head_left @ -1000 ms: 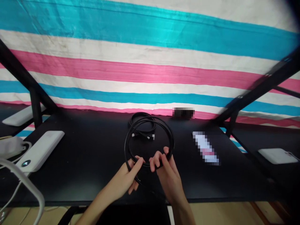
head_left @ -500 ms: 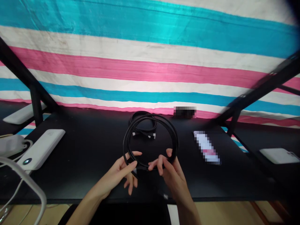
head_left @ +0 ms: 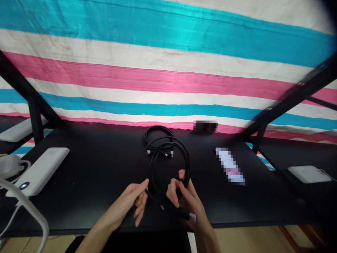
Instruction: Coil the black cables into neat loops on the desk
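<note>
A coil of black cable (head_left: 187, 154) hangs in my right hand (head_left: 184, 193), whose fingers wrap round its right side. Below that hand a cable end with a pale tip (head_left: 192, 217) sticks out. With thumb and fingers pinched, my left hand (head_left: 134, 198) holds a strand of the same cable at the lower left of the loop. Behind the held coil, a second coiled black cable (head_left: 158, 127) with pale-tipped connectors (head_left: 168, 153) lies on the black table (head_left: 105, 165), partly overlapped in view by the held loop.
A white power bank (head_left: 43, 170) with a lit display lies at left beside a white charger (head_left: 10, 166) and a white cable (head_left: 34, 211). At right lie a blurred-out phone-like object (head_left: 230, 166) and a white box-like device (head_left: 309, 174). Black frame bars (head_left: 279, 100) slant at both sides.
My left hand has moved off the coil's side and closed on a strand, drawing it leftward. The coil has become smaller and looser, and its pale-tipped end now shows under my right hand.
</note>
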A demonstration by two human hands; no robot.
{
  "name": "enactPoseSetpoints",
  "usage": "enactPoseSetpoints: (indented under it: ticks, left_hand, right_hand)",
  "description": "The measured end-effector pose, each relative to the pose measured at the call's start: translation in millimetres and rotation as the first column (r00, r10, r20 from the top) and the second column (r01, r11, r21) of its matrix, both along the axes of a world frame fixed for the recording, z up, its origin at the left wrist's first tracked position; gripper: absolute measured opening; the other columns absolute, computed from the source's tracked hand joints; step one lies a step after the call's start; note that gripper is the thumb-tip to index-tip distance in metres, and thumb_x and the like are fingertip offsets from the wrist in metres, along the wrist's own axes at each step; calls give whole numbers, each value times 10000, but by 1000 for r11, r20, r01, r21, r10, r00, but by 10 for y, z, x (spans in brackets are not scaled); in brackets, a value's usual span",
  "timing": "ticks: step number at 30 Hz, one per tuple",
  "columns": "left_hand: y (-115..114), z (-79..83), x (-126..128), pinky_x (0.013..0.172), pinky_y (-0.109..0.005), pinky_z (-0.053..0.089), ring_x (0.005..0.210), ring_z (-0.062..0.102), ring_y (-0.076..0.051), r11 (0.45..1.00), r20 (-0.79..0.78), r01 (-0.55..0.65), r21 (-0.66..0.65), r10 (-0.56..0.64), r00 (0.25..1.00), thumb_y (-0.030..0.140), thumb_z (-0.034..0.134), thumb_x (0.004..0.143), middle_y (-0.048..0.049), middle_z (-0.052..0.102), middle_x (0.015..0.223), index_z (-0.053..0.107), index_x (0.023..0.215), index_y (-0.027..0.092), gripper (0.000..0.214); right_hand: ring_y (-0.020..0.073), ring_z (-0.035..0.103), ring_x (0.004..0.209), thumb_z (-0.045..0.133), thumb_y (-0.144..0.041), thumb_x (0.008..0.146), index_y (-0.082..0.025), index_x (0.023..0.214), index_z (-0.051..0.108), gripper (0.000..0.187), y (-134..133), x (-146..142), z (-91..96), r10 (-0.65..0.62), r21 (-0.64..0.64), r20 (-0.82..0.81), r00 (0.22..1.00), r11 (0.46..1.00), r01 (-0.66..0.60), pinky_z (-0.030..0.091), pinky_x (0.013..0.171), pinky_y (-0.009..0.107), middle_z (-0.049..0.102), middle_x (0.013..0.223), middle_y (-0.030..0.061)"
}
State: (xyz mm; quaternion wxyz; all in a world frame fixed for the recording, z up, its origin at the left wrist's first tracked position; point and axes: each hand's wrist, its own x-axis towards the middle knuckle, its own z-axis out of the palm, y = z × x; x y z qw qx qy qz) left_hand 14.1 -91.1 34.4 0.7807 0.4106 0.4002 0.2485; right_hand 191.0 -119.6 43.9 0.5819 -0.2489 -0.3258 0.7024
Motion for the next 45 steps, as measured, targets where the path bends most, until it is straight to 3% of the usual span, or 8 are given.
enactPoseSetpoints:
  ticks: [7,13,17,21,25,28,36,45]
  left_hand:
    - [-42,-9,149,277,-172,188,224,373,-66,986,162,53,-158,-27,986,534,460,816,64,359,310,465,500,164,487]
    - [-27,-175,218,295,-178,214,246,402,-77,997,-53,72,-34,-73,996,632,407,774,25,420,321,503,505,143,567]
    - [71,-273,90,358,-190,287,359,481,-96,969,-244,-144,202,192,951,614,468,755,40,478,443,468,635,171,459]
    - [127,-251,25,617,-254,464,775,601,-156,798,-272,-409,442,554,787,501,622,702,-23,585,886,495,980,203,427]
    - [85,-98,113,806,-321,460,870,615,-190,876,-140,-401,269,447,883,472,617,728,-62,607,954,488,1096,175,490]
    - [36,24,171,551,-241,463,558,586,-110,928,52,-374,1,373,926,487,533,803,4,593,766,495,1040,169,398]
    - [62,177,70,295,-98,181,284,191,15,822,376,-422,-384,556,741,394,520,862,120,274,462,539,921,173,229]
    - [26,231,-43,262,-112,146,263,181,-4,792,417,-603,-92,581,699,405,587,814,111,322,416,562,928,194,241]
  right_hand:
    - [114,462,555,433,-343,916,-281,1050,439,148,-13,-117,-47,-21,25,-88,996,999,23,360,605,263,492,576,-48]
    - [68,299,397,416,-353,922,-244,997,465,141,-22,-134,-17,38,58,-38,999,998,-36,356,509,221,333,475,-100]
    - [45,168,334,468,-321,894,-229,855,455,101,-37,-38,-14,120,30,-156,980,993,-116,254,397,159,243,406,-127]
    - [37,174,273,522,-302,831,-224,721,386,192,-68,-1,-27,262,90,-328,908,965,-247,248,346,147,289,358,-128]
    - [26,114,217,468,-374,857,-229,657,332,282,-72,8,-10,404,206,-439,803,915,-348,223,294,127,275,303,-136]
    - [29,37,216,353,-570,857,-239,650,337,391,-51,61,6,269,60,-445,854,961,-271,196,277,129,182,290,-150]
    - [49,155,278,358,-755,717,-229,833,543,570,18,97,67,-18,-136,-217,976,991,-12,263,331,174,207,398,-126]
    - [112,553,512,641,-310,780,-174,822,564,161,96,17,-33,-214,-94,348,913,961,261,457,644,287,446,481,-83]
